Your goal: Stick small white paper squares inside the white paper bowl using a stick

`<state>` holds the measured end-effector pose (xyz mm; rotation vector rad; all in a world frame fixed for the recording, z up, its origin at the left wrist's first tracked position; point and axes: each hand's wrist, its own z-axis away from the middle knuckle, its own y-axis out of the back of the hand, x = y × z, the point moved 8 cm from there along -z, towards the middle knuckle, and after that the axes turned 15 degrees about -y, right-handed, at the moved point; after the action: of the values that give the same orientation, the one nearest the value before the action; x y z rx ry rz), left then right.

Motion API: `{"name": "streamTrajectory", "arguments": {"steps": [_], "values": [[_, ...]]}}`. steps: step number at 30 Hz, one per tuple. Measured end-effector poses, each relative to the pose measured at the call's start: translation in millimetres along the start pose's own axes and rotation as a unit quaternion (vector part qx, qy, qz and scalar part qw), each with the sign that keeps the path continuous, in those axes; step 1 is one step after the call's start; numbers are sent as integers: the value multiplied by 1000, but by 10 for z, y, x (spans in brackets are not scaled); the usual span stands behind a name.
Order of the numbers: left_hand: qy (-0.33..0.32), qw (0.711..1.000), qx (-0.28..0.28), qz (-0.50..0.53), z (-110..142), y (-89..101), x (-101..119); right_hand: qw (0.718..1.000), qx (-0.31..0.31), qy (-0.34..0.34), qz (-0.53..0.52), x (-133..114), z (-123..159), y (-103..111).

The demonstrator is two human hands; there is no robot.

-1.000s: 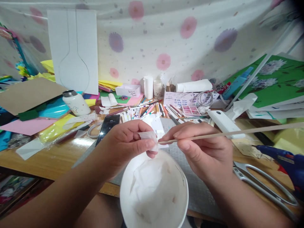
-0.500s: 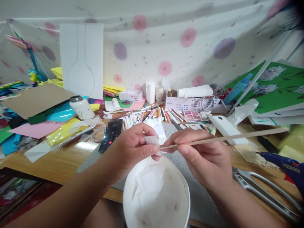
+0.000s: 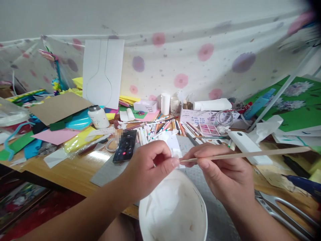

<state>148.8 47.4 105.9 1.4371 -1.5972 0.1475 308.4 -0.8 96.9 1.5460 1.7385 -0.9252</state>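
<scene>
My right hand (image 3: 223, 167) grips a long, thin wooden stick (image 3: 260, 153) between thumb and fingers, its free end pointing right. At the stick's left tip, my left hand (image 3: 152, 170) is closed in a pinch, thumb against forefinger. A small piece of thin white paper (image 3: 176, 154) is in that pinch, mostly hidden behind the fingers. Directly below both hands stands a white bowl-shaped container (image 3: 204, 217), with crumpled white paper inside.
A phone (image 3: 125, 146) lies left of my hands, and many markers (image 3: 147, 132) spread behind them. Large scissors (image 3: 283, 207) and a blue glue gun (image 3: 304, 184) lie at the right. A white bottle (image 3: 98, 117) stands among coloured sheets.
The view has shifted, so everything sits lower and further right. The white paper at my left fingers, plainly visible before, is now folded down or covered by them. Both hands stay at the stick.
</scene>
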Motion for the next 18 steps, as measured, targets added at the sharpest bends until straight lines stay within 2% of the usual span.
{"name": "streamTrajectory", "arguments": {"steps": [3,7,13,15,18], "values": [[40,998,-30,32,6,-83,-14,1000,-17,-4,-5,7,-2,-44],[38,999,-9,28,-14,-41,-30,1000,-17,-4,-15,46,2,-46],[8,996,80,-36,31,231,-17,999,-13,-10,-51,102,-7,-31],[3,997,67,-46,34,225,13,999,-11,-12,-51,96,-11,-43],[10,1000,-5,-4,13,65,24,999,-10,-4,-39,50,-12,-67]]}}
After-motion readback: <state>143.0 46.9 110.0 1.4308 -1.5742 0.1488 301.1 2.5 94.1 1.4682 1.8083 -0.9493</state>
